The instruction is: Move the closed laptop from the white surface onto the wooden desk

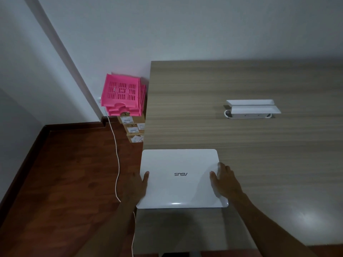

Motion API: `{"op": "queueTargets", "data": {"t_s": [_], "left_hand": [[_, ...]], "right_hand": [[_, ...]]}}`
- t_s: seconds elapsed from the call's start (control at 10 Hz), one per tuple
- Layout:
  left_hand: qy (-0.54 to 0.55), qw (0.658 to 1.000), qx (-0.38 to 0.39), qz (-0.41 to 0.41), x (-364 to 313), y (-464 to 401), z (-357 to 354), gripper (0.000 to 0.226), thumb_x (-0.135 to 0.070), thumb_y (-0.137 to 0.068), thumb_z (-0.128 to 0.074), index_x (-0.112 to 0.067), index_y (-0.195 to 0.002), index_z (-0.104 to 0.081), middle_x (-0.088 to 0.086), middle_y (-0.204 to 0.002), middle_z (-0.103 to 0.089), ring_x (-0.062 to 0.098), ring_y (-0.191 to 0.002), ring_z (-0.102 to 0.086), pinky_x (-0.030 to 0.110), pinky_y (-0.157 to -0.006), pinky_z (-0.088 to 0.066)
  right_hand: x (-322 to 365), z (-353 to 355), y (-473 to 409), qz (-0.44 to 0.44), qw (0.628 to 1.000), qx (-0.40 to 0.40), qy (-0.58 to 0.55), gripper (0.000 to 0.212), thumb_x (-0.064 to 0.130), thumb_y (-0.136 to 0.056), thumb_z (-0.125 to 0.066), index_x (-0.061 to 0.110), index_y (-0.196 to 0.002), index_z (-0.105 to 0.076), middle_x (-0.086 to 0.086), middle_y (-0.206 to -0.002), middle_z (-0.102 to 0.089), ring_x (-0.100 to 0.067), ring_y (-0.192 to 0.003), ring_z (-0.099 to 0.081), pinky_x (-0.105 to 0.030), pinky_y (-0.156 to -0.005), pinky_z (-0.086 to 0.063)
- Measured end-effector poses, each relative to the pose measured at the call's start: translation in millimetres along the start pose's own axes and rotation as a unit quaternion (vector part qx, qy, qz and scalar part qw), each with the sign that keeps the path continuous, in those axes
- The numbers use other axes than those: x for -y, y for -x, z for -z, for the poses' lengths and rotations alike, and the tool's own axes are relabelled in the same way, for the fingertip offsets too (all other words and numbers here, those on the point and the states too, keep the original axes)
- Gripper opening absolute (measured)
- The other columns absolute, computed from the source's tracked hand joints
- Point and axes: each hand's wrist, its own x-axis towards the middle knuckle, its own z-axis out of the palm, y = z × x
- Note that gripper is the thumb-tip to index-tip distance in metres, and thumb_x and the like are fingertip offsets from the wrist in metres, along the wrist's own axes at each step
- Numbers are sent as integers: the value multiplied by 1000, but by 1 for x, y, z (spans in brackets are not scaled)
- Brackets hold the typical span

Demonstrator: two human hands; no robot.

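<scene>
Wooden desk (pixel 241 145) fills right of view. Closed white ASUS laptop (pixel 181 178) is seen over its near left corner, left edge slightly overhanging; contact with the top cannot be confirmed. Left hand (pixel 138 184) and right hand (pixel 225 179) are clasped on opposite side edges, thumbs on lid. Transfer judged nearly done; release remains.

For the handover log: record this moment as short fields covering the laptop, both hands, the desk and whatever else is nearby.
laptop: white ASUS laptop, closed, logo upside down to the camera, at the desk's left edge
left hand: gripping the laptop's left side
right hand: gripping its right side
desk: wooden desk
on desk: white shelf tray, far right
floor: pink plastic baskets stacked on cardboard boxes; white cable
</scene>
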Motion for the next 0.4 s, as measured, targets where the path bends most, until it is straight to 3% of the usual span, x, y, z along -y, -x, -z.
{"op": "queueTargets", "data": {"t_s": [0.2,0.3,0.4], "left_hand": [[-88,989,-32,-111,15,63,10,72,-59,-92,-41,-8,-143,-38,13,-145,-48,29,-132,-46,41,-109,-40],[-66,986,-33,-149,13,108,12,74,-57,-92,-44,-8,-148,-34,12,-155,-36,26,-144,-30,38,-118,-24],[-62,977,-28,-203,22,144,-2,77,-56,-91,-46,-6,-148,-33,12,-158,-30,23,-148,-21,33,-121,-12]], "right_hand": [[-21,-22,60,94,995,-32,12,64,41,-100,-47,17,-157,-29,-15,-163,-29,-31,-149,-29,-43,-119,-27],[-26,-23,94,131,989,-53,33,63,39,-102,-43,18,-159,-25,-14,-166,-20,-30,-152,-23,-39,-121,-21],[-45,-42,113,174,981,-87,19,66,42,-98,-39,16,-158,-30,-17,-164,-24,-33,-149,-29,-44,-118,-29]]}}
